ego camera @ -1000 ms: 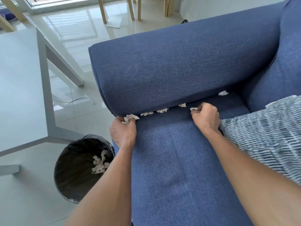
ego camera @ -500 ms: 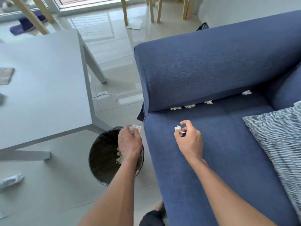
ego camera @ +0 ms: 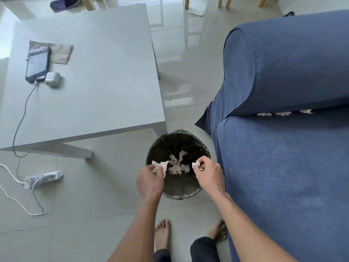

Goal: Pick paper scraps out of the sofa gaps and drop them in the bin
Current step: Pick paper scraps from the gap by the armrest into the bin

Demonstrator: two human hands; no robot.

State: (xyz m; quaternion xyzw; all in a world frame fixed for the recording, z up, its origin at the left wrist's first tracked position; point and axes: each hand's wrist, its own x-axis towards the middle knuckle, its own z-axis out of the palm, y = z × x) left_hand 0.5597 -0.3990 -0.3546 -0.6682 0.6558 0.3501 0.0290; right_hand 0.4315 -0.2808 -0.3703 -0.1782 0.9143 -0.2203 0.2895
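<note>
The blue sofa point(ego camera: 283, 167) fills the right side of my view, and beside it on the left stands the grey table point(ego camera: 94, 101), which carries a phone point(ego camera: 37, 63) on its cable and a small white case point(ego camera: 52, 78). On the floor between them, just beside the sofa's front corner, is the round bin point(ego camera: 178, 193) with a black liner. I stand barefoot in front of it.

Both my hands are above the open bin. My left hand point(ego camera: 150, 181) is closed on a crumpled paper scrap point(ego camera: 160, 166), the bigger of the two, and it hangs over the near left rim. My right hand point(ego camera: 208, 175) pinches a smaller scrap point(ego camera: 196, 164) between the fingertips, over the right side of the opening. Neither piece is let go yet.

At the bottom of the bin lies already a pile of scraps point(ego camera: 177, 165), so I judge a good part of the work is done. It is not finished: in the gap between the armrest and the seat cushion I see three more scraps in the gap point(ego camera: 283, 113), in a row. After dropping these two, I must go back for those. Whether more paper is hidden deeper or further right, I cannot tell.
</note>
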